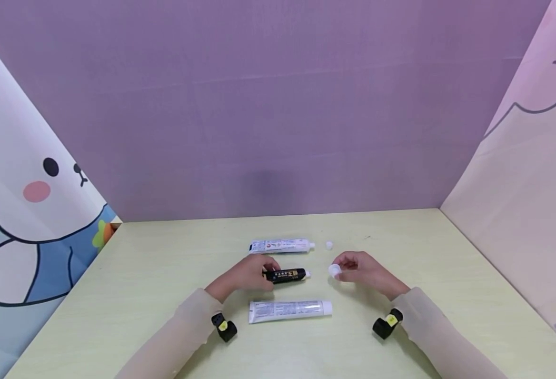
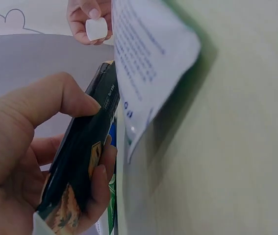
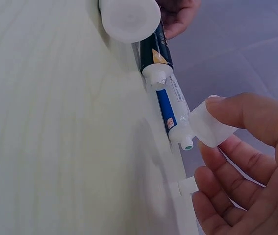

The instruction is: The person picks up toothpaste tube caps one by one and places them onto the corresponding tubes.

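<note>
My left hand [image 1: 253, 272] grips a black toothpaste tube [image 1: 285, 276], thumb on one side and fingers round the other. The tube's uncapped white nozzle [image 3: 157, 76] points right. Between thumb and fingers my right hand [image 1: 364, 270] pinches a white cap [image 3: 212, 123], held apart from that nozzle. Behind the black tube lies a white and blue toothpaste tube [image 1: 280, 246], its nozzle bare. A small white cap [image 1: 329, 245] stands on the table just right of it. Nearer the front lies another white toothpaste tube [image 1: 287, 311] with its cap on.
The pale wooden table [image 1: 164, 326] meets a purple backdrop [image 1: 278, 131] at its rear edge. A cartoon-printed panel [image 1: 17, 210] stands on the left and a pale pink one [image 1: 534, 210] on the right.
</note>
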`<state>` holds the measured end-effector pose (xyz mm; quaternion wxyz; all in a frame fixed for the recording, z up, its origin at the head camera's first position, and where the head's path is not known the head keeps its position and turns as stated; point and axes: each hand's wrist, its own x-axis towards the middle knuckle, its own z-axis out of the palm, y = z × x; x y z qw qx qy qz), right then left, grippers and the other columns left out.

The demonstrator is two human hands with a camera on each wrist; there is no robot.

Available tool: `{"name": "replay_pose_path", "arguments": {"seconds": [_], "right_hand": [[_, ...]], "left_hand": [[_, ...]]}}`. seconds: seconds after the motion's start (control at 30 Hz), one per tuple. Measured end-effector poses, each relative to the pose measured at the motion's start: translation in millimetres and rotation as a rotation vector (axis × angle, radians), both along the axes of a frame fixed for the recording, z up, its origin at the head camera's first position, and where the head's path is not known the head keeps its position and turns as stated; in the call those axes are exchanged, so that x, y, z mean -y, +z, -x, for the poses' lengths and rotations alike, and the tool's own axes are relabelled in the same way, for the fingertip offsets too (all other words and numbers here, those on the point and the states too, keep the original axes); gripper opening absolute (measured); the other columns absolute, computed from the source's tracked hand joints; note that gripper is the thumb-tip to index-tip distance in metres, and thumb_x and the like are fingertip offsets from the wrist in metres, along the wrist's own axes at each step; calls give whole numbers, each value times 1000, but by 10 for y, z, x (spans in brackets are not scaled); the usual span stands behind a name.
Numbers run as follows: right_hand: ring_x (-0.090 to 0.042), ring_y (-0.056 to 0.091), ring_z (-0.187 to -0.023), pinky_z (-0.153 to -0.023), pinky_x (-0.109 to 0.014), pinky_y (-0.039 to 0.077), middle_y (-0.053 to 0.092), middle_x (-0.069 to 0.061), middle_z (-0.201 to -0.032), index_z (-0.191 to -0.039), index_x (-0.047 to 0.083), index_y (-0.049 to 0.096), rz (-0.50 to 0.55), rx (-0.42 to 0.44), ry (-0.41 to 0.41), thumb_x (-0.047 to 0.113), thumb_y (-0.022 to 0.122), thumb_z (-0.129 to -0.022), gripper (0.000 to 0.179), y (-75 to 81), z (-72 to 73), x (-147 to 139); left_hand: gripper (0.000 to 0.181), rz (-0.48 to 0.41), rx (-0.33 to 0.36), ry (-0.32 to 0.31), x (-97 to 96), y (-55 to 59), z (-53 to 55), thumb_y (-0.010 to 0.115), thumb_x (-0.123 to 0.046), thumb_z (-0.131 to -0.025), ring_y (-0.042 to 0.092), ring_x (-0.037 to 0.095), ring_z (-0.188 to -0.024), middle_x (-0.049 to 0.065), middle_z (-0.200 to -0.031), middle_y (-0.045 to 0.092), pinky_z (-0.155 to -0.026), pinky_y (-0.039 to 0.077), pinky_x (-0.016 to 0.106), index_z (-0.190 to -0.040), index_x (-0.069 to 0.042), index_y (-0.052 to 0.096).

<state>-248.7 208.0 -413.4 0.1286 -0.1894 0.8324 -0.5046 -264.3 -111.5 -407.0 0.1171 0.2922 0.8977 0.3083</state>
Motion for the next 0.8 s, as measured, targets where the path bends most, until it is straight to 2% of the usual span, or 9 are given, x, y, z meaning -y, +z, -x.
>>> {"name": "replay_pose_path", "arguments": {"seconds": [0.27,0.47,0.8], "right_hand": [[-22,54,-93,-80,-27,46,62,-8,-101,-102,4,64,-33,-40,-4,14,71,-83,23,20,-19,34],[-22,55,-94,-87,-34,45,63,-5,-101,-102,7,65,-56,-84,12,17,71,-83,22,46,-37,67],[-22,55,-96,-91,-46,41,64,-1,-100,-100,11,66,-78,-146,32,16,73,-81,20,78,-58,92]], "left_hand": [[38,12,-7,34,-6,-19,-106,70,-11,-67,54,11,-79,1,-99,63,-68,45,27,-105,-13,65],[41,-35,-9,63,4,27,-159,68,-11,-66,52,11,-70,2,-100,62,-57,43,25,-106,-13,64],[34,-69,-84,38,18,112,-249,68,-11,-70,49,7,-64,-1,-95,64,-54,41,22,-104,-13,65]]}}
